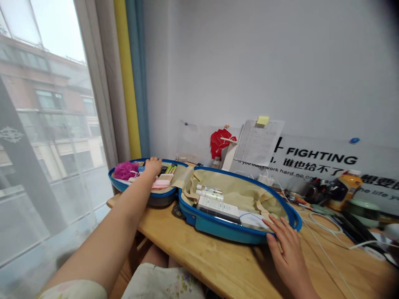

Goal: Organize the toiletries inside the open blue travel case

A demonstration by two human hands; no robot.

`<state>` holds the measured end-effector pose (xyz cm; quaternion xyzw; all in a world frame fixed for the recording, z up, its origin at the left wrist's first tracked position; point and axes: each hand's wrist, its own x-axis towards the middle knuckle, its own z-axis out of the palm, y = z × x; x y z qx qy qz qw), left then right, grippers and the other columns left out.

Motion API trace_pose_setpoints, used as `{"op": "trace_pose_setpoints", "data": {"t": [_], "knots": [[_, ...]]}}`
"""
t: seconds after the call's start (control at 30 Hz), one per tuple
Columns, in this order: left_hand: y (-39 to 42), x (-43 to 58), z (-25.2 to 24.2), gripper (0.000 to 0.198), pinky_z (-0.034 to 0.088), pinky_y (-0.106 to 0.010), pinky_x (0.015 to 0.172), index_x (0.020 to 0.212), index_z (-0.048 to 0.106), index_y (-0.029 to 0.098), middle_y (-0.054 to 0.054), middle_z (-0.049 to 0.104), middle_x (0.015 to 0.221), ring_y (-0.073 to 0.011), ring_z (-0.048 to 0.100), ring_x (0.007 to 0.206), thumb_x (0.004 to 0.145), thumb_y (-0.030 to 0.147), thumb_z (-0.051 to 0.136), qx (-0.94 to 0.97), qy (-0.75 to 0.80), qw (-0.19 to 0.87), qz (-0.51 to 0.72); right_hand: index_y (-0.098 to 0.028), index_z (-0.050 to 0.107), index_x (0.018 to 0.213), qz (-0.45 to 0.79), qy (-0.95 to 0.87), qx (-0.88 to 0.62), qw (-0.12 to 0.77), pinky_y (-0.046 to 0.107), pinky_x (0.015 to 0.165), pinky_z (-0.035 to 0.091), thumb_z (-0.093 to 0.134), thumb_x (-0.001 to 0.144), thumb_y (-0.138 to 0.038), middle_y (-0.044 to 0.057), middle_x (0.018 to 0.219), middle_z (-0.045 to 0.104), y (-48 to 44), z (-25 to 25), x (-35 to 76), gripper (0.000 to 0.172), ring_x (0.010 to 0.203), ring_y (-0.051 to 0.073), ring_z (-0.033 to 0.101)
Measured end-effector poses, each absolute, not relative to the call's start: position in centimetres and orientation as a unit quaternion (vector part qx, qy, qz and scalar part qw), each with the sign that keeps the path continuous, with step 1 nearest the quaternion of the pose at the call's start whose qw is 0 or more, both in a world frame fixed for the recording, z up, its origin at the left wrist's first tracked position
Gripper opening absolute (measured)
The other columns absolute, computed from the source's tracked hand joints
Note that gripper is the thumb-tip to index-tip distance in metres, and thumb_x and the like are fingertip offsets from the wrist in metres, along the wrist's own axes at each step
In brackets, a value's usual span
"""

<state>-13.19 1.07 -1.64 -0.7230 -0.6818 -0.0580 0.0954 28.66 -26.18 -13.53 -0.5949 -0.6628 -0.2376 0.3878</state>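
A small blue suitcase point(229, 234) lies spread wide on a wooden table, with a beige lining in both halves. My left hand point(152, 167) reaches into the left half, its fingers bent down among the contents; what they grip, if anything, is hidden. Beside it are a purple mesh bath puff point(126, 170), a pink item point(161, 183) and a pack with green stripes point(171, 169). Fingers apart, my right hand point(285, 245) rests on the front right rim. White tubes point(210, 194), a pale box point(218, 207) and a white flat item point(252, 220) lie in the right half.
The wooden table point(212, 257) extends to the right, where white cables point(324, 220), an orange bottle point(345, 189) and a green-lidded container point(361, 211) stand. Papers point(258, 141) lean near the wall behind. Curtains point(132, 83) and a window are on the left.
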Motion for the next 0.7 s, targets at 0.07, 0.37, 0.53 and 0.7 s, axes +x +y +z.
{"op": "trace_pose_setpoints", "data": {"t": [0.07, 0.37, 0.53, 0.7], "knots": [[1.0, -16.2, -2.5, 0.052, 0.037, -0.050, 0.096, 0.136, 0.043, 0.016, -0.022, 0.050, 0.133, -0.0343, 0.045, 0.124, 0.084, 0.021, 0.042, -0.702, -0.705, 0.098, -0.030, -0.025, 0.061, 0.115, -0.240, -0.666, -0.592, 0.385, 0.055, 0.100, 0.036, 0.037, 0.091, -0.040, 0.007, 0.126, 0.059, -26.3, -13.4, 28.6, 0.037, 0.124, 0.029, 0.047], [3.3, -20.3, -3.6, 0.053, 0.039, -0.036, 0.099, 0.131, 0.050, 0.022, -0.012, 0.048, 0.140, -0.0258, 0.046, 0.126, 0.079, 0.013, 0.046, -0.711, -0.696, 0.094, 0.043, -0.026, 0.059, 0.117, -0.277, -0.674, -0.582, 0.361, 0.052, 0.098, 0.038, 0.038, 0.091, -0.038, 0.007, 0.125, 0.060, -26.6, -13.0, 28.5, 0.036, 0.122, 0.029, 0.049], [4.4, -20.0, -3.7, 0.043, 0.044, -0.031, 0.090, 0.118, 0.058, 0.014, -0.016, 0.064, 0.119, -0.0251, 0.060, 0.109, 0.075, 0.016, 0.051, -0.720, -0.685, 0.091, 0.063, -0.026, 0.060, 0.117, -0.258, -0.669, -0.593, 0.366, 0.052, 0.100, 0.037, 0.037, 0.090, -0.040, 0.007, 0.126, 0.059, -26.6, -13.2, 28.6, 0.037, 0.124, 0.028, 0.047], [3.8, -20.2, -3.8, 0.041, 0.042, -0.033, 0.093, 0.118, 0.054, 0.012, -0.018, 0.059, 0.125, -0.0276, 0.055, 0.115, 0.078, 0.021, 0.050, -0.730, -0.674, 0.110, 0.039, -0.026, 0.062, 0.114, -0.234, -0.658, -0.609, 0.377, 0.054, 0.100, 0.038, 0.037, 0.090, -0.042, 0.007, 0.126, 0.060, -26.5, -13.5, 28.6, 0.038, 0.125, 0.029, 0.047]]}}
